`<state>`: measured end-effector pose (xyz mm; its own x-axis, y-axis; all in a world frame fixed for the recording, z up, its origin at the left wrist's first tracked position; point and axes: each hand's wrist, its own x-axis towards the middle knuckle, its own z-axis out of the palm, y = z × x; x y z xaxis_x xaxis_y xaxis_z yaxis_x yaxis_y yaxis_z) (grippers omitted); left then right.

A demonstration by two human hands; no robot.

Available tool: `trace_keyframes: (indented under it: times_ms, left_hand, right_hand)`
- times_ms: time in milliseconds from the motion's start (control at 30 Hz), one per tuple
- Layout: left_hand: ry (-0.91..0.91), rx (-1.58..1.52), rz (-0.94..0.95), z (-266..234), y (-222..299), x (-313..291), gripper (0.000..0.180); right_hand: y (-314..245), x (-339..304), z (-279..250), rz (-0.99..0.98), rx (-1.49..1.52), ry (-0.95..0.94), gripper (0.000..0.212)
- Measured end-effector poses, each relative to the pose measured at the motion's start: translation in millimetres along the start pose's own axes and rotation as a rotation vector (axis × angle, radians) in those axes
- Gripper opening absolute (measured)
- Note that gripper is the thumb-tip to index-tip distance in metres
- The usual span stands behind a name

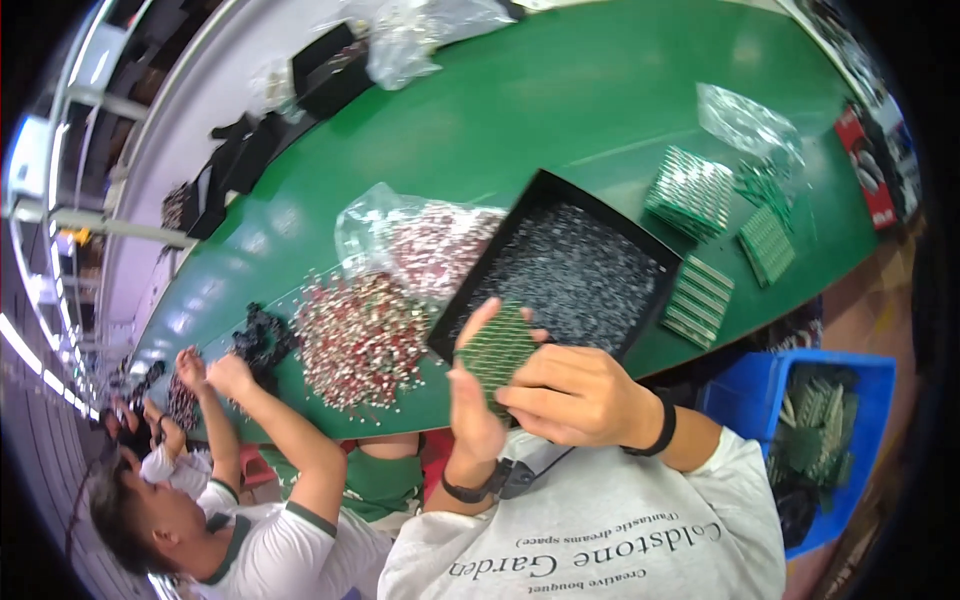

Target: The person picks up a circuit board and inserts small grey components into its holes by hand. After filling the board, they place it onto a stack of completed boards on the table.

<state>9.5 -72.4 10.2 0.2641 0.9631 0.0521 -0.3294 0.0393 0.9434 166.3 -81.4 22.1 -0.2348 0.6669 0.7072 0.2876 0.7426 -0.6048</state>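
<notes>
Upright in front of my chest is a green circuit board panel (498, 348) with rows of small pale marks. My left hand (474, 410) grips it, thumb on the near side and fingertips curled round its far edge. At the panel's lower right edge, the curled fingers of my right hand (575, 395) pinch it; whether a small part sits between them too is hidden. Just beyond both hands lies a black tray (543, 185) with a layer of many tiny dark pieces (580, 270).
Left of the tray are a heap of small red and silver parts (360, 340) and a clear bag (365, 225) of similar ones. Stacked board panels (690, 195) and a plastic bag (745, 120) lie to the right. A blue bin (870, 400) stands below. A co-worker (290, 480) sits at left.
</notes>
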Motion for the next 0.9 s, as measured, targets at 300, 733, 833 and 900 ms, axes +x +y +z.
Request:
trace_keyframes:
  times_ms: [300, 733, 833, 900]
  left_hand:
    - [-0.071, 0.192, 0.139, 7.9, -15.6, 9.9, 0.072]
    - [-0.041, 0.249, 0.171, 14.3, -31.7, 22.2, 0.061]
    - [-0.035, 0.23, 0.152, 15.5, -29.2, 20.5, 0.061]
    - [-0.078, 0.162, 0.071, 15.7, -22.2, 16.3, 0.061]
  right_hand:
    - [-3.6, -4.5, -4.3, 0.023, -0.05, -0.012, 0.025]
    - [13.1, -13.0, -12.6, 0.138, -0.059, -0.088, 0.02]
    - [14.3, -18.5, -11.0, 0.15, -0.085, -0.063, 0.02]
    - [7.7, -17.7, -15.0, 0.155, -0.091, -0.082, 0.017]
